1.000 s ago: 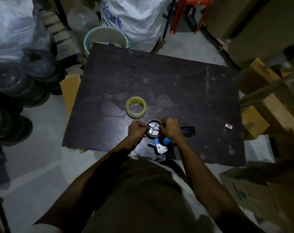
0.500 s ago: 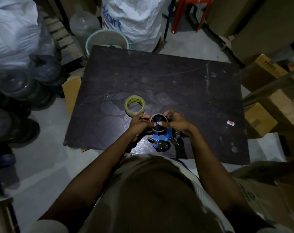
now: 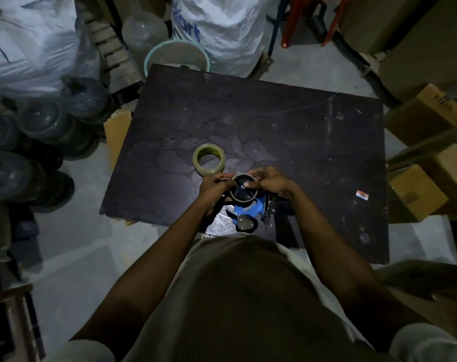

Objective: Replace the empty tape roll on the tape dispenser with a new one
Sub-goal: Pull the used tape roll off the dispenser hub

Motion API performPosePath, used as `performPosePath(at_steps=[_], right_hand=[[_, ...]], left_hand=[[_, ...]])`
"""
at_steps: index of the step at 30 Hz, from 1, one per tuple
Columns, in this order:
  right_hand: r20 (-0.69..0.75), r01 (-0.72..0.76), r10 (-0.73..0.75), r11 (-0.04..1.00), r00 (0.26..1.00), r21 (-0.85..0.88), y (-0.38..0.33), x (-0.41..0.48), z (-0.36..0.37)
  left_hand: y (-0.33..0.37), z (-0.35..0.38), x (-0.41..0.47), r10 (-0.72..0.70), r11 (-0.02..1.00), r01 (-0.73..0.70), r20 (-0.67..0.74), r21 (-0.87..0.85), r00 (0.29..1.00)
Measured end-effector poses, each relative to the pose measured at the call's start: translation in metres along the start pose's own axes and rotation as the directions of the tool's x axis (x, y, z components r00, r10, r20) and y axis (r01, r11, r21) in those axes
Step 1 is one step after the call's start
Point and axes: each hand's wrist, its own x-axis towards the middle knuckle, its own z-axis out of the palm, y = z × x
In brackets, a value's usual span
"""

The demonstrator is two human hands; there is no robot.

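**Empty core being worked off the dispenser hub**

Both hands were over the near edge of the dark, scuffed board table [image 3: 287, 131], w/ the blue metal hand-held tape dispenser [image 3: 249, 208] between them. Left hand [image 3: 214, 188] was closed on the left rim of the spent brown cardboard tape core [image 3: 244, 196], which sat on the black spoked hub; right hand [image 3: 271, 182] gripped the right rim, one fingertip pressed near the hub centre. That looked like bracing the wheel so the core could slide off w/o the dispenser twisting. Removal seemed the step in hand, not yet done.

New roll of clear, yellowish packing tape [image 3: 208, 160] lay flat on the table just beyond the hands, near but apart, so it was within easy reach for the swap.

Around: pale round bucket [image 3: 177, 54] at the far edge, white woven sack [image 3: 222, 30], cardboard boxes [image 3: 415, 199] to the right, small orange-white sticker [image 3: 362, 195] on the table. Nothing blocked the roll. Light was dim; the dispenser's blade end was too dark to make out.
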Motion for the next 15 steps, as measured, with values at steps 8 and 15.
performPosePath(at_steps=[8,15], right_hand=[[0.014,0.001,-0.001,0.999,1.0,0.038,-0.005,-0.012,-0.003],[-0.058,-0.061,0.061,0.998,0.996,0.006,-0.001,-0.001,-0.001]], left_hand=[[-0.004,0.002,0.003,0.024,1.0,-0.025,-0.013,-0.016,1.0],[-0.007,0.001,0.008,0.002,1.0,-0.003,-0.051,-0.02,0.999]])
